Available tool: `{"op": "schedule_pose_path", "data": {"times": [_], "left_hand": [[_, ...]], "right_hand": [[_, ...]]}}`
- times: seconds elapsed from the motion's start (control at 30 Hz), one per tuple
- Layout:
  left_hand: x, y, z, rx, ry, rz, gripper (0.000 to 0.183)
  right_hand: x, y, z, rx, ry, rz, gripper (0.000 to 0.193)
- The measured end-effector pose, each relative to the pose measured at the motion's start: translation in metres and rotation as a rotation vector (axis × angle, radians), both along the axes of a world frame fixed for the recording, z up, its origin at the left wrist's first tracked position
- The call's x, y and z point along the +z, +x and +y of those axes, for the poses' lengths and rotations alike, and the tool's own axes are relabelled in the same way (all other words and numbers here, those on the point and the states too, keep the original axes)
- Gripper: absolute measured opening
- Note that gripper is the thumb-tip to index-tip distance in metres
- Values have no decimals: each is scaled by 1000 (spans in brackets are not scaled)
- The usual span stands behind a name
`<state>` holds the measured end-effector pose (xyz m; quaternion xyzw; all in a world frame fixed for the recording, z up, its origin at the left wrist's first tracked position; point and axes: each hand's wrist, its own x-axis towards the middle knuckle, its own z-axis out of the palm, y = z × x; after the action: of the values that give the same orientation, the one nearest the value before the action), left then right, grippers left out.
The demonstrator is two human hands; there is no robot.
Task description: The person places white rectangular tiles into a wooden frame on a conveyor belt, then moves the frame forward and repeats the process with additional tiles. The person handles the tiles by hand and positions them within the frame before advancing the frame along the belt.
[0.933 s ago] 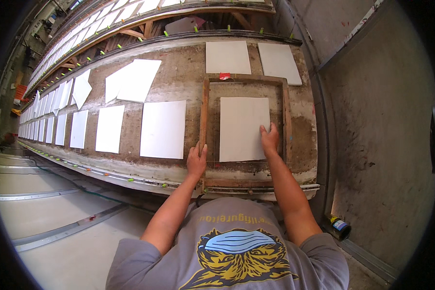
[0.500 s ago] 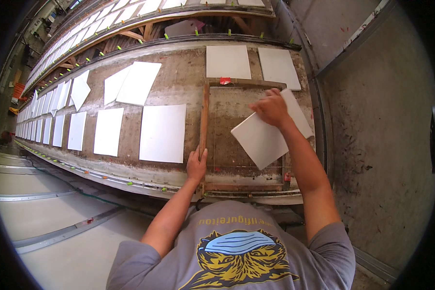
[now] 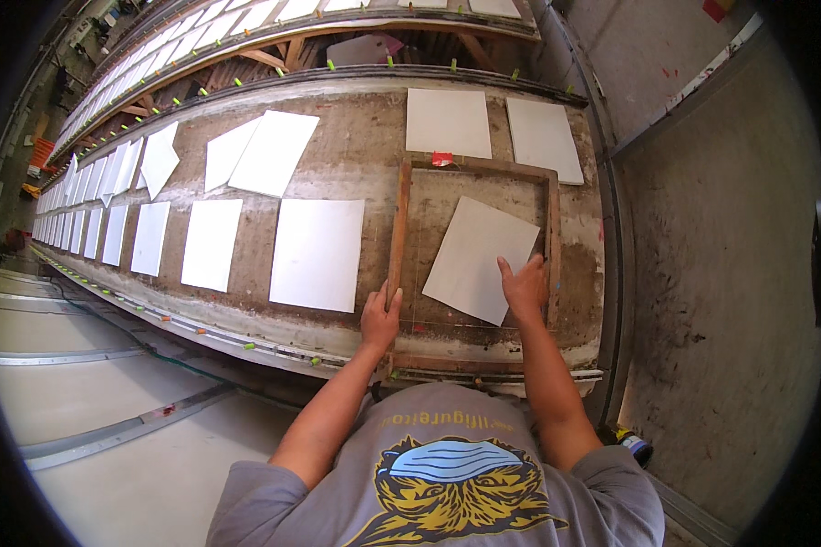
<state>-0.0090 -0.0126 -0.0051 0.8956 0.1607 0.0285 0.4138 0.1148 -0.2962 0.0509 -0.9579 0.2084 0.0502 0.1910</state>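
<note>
**Crooked sheet inside the frame, with little room on the right**

A white rectangular sheet point(image 3: 476, 260) lies turned at an angle inside the wooden frame point(image 3: 400, 228), on the stained table point(image 3: 374, 187). The left hand point(image 3: 380, 317) has its fingers curled round the lower part of the frame's left rail. The right hand point(image 3: 525, 288) is spread, thumb apart from the fingers: the thumb lies over the sheet's right edge, the fingers close beside the right rail point(image 3: 553, 228). Whether they press on the sheet or merely rest there cannot be told.

The clearest risk seems to be the skew. With the upper right corner so near the right rail, a hard push that way could catch it there and bend or scuff it. Uneven pressure from the thumb alone might swing the sheet further round instead of straightening it. If the left hand's hold slackened or tugged, the frame could shift and upset any alignment.

Beyond the rail with the red tag point(image 3: 441, 159) lies another white sheet point(image 3: 449, 123), so close that a frame sliding away from the person might nudge it. Soiled fingers or the stained tabletop could also mark the pale surface.
</note>
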Motion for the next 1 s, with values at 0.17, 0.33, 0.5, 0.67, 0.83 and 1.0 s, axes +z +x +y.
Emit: {"op": "schedule_pose_path", "data": {"times": [0.17,0.33,0.5,0.67,0.83,1.0], "left_hand": [[-3,-1,0,-7,25,-65,57],[8,3,0,-23,23,-7,57],[2,2,1,-29,35,-18,59],[-8,0,1,-23,63,-24,62],[-6,1,1,-21,57,-25,62],[-2,1,1,-23,42,-9,61]], "right_hand": [[-11,-7,-4,-77,130,154,81],[-22,-3,-9,13,201,-4,71],[-29,-3,-16,35,225,27,68],[-50,-11,-28,42,301,-64,67],[-80,-4,-46,12,449,-124,59],[-74,8,-55,-100,641,89,34]]}}
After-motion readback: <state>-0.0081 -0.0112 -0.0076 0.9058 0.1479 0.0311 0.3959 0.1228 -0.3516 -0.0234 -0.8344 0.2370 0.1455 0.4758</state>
